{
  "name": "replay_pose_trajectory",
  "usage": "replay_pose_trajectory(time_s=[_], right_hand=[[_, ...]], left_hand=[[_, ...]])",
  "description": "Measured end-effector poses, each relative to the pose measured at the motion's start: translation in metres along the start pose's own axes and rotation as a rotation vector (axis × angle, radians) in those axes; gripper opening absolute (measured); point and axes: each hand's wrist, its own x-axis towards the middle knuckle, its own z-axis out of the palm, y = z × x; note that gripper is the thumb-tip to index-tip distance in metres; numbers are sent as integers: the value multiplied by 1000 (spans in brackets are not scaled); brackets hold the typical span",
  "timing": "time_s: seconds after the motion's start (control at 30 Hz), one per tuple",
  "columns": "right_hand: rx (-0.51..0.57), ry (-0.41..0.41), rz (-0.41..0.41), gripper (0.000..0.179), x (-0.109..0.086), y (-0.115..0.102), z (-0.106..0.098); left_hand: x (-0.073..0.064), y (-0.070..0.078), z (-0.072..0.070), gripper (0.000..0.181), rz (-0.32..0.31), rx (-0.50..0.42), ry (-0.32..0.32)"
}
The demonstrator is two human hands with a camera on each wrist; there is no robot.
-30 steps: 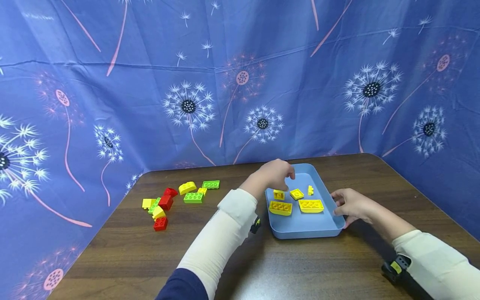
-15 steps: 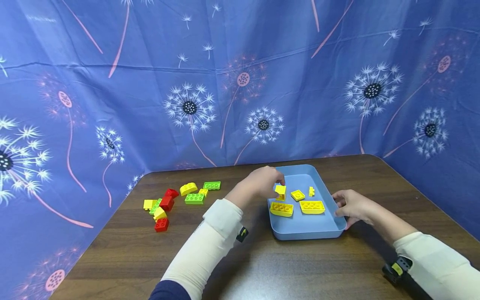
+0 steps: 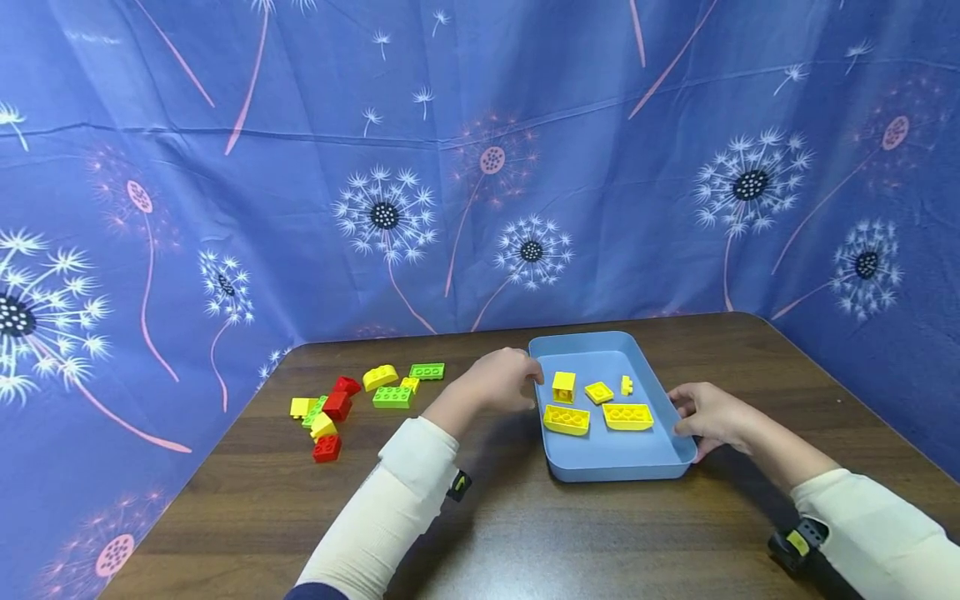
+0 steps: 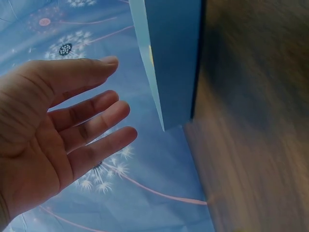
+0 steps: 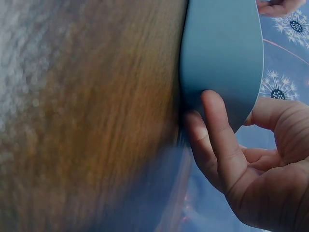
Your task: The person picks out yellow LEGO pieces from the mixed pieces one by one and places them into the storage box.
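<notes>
Tray (image 3: 622, 454), blue and shallow, sits on the wood-grain surface (image 3: 525, 533) between the person's two hands. Its right side is gripped near the front corner by the right hand (image 3: 717, 417); the right wrist view shows two fingers pressed against the outer wall and the thumb at the rim. The left hand (image 3: 498, 379) is beside the opposite side, holding nothing, its thumb and fingers apart and loosely bent; a gap shows between it and the wall in the left wrist view.

Five yellow pieces lie inside: an upright block (image 3: 564, 387), a square piece (image 3: 599, 392), a small studded piece (image 3: 627, 385), and two long bricks, the left one (image 3: 566, 420) near the right one (image 3: 627, 417). Well to the left are loose red, green and yellow bricks, among them a yellow curved brick (image 3: 380, 377), a green brick (image 3: 392, 397) and a red brick (image 3: 326, 448). Blue cloth (image 3: 615, 275) printed with dandelions hangs behind.
</notes>
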Motion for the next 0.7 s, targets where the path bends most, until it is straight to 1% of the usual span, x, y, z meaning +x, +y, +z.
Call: replay_pose_trajectory(time_s=[0.27,0.53,0.7], right_hand=[[27,-10,-38,57,-3,1,2],[11,-7,-30,55,-3,-3,2],[16,-1,-27,56,-3,-3,2]], left_hand=[[-19,-15,7,28,-34,-36,20],[-38,-31,12,30,-78,-86,-4],[-47,-46,16,31,-91,-124,2]])
